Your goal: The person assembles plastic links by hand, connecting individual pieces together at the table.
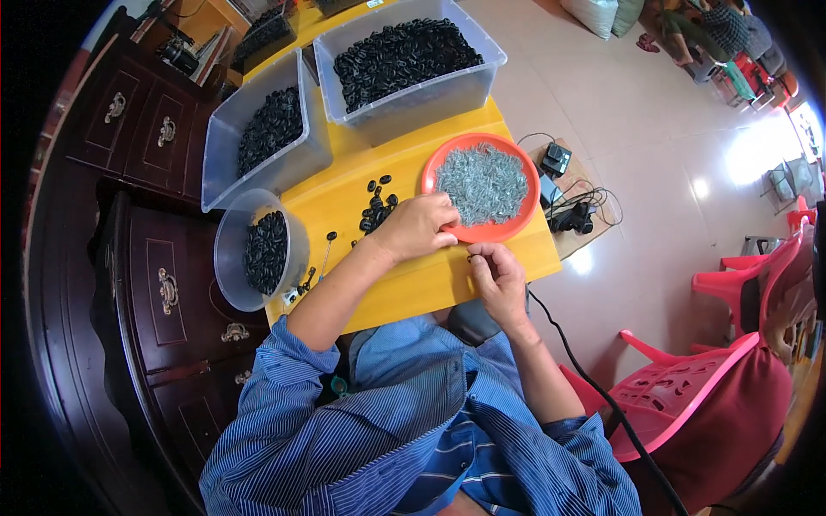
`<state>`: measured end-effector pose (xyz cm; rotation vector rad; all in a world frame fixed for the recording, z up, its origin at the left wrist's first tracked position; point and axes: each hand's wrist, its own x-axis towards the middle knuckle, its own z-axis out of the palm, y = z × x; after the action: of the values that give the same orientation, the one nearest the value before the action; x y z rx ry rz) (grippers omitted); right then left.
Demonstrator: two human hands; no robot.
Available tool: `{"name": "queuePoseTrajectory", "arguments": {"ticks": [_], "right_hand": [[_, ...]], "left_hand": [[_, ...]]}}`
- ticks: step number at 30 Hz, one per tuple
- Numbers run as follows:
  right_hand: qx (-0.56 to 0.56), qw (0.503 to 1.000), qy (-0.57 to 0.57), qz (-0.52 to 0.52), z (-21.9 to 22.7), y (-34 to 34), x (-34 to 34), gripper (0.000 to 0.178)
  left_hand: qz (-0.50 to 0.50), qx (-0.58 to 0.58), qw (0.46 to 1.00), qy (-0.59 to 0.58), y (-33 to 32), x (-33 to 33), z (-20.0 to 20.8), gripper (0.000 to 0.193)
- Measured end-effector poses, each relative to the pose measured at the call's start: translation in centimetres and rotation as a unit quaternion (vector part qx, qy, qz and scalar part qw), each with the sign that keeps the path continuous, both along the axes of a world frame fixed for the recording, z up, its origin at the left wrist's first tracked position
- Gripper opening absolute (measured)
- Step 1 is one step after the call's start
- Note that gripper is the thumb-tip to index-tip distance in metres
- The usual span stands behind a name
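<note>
My left hand (419, 225) reaches over the near left rim of a round orange tray (428, 176). Its fingers are curled together at the edge of a heap of small silvery metal pieces (483, 182); whatever they pinch is hidden. Just beyond the tray's near edge, my right hand (499, 277) is closed, thumb against forefinger, on a small dark piece (471, 258) that barely shows. Several black oval plastic pieces (376, 206) lie loose on the yellow table (404, 288), left of my left hand.
Two clear bins (410, 96) (317, 142) of black pieces stand at the back. A round clear tub (297, 249) holds more. Near it lies a thin tool (328, 249). Dark drawers (172, 284) stand left; cables (594, 202) and a pink chair (662, 413) are right.
</note>
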<state>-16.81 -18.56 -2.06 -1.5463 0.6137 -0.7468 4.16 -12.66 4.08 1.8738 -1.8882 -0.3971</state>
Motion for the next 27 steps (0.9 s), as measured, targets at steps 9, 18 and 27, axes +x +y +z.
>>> {"name": "queuePoseTrajectory", "arguments": {"ticks": [9, 18, 27], "right_hand": [[0.006, 1.0, -0.01, -0.006, 0.8, 0.3, 0.0, 0.012], [-0.071, 0.997, -0.022, -0.023, 0.2, 0.3, 0.3, 0.012], [-0.097, 0.995, 0.003, -0.032, 0.3, 1.0, 0.0, 0.012]], "left_hand": [[0.003, 0.004, 0.996, 0.089, 0.3, 0.5, -0.2, 0.017], [-0.003, -0.014, 1.0, 0.028, 0.4, 0.5, -0.8, 0.012], [-0.019, -0.007, 0.999, 0.035, 0.4, 0.5, -0.2, 0.014]]}}
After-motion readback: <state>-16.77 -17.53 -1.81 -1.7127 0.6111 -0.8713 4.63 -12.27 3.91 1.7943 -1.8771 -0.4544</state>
